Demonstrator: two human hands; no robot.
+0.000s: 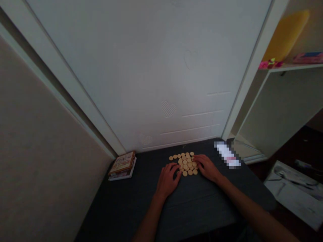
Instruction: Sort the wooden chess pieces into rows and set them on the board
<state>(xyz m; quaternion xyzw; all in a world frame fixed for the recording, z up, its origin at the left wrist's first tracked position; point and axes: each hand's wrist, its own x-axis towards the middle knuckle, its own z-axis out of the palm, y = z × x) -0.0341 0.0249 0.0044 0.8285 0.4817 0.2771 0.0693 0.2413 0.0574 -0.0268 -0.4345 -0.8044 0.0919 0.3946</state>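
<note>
Several round tan wooden discs [186, 163] lie bunched flat on a dark table [141, 208], close to the wall. My left hand [168, 178] lies flat on the table at the bunch's left edge, fingers stretched out and touching the nearest discs. My right hand [207, 167] rests at the bunch's right edge, fingers spread and laid against the discs there. Neither hand holds a disc.
A small stack of boxes or books [122, 165] sits at the table's back left corner. A blurred-out white item [227, 154] lies at the back right. A white shelf unit [280, 111] stands to the right, with a yellow object [286, 35] on top.
</note>
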